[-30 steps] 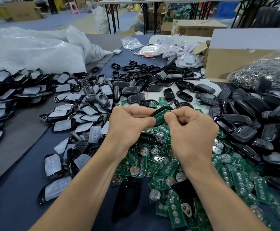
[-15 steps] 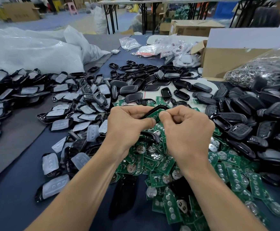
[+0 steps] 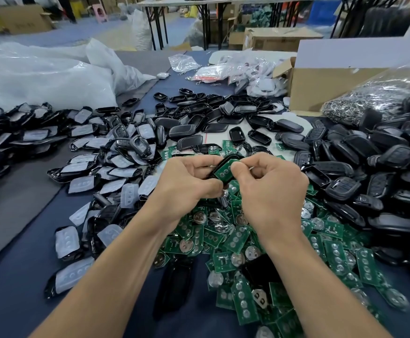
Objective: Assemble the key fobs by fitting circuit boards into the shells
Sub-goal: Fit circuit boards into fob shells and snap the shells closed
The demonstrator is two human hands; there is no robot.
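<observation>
Circuit board [image 3: 224,170] now more exposed than second ago, lying tilted in black shell [image 3: 231,157] between fingers [image 3: 240,167]. Left hand [image 3: 187,181] fingers curled round shell; right hand [image 3: 272,189] fingers pinch board edge. Seating judged nearly done.

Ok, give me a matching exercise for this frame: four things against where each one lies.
Things:
1. loose circuit boards
2. cardboard box
3. white plastic bag
4. held shell

Places:
A. far left of the table
B. between the left hand and right hand
C. far right of the table
D. heaped under the wrists

Pairs: 1-D, 2-C, 3-A, 4-B
</observation>
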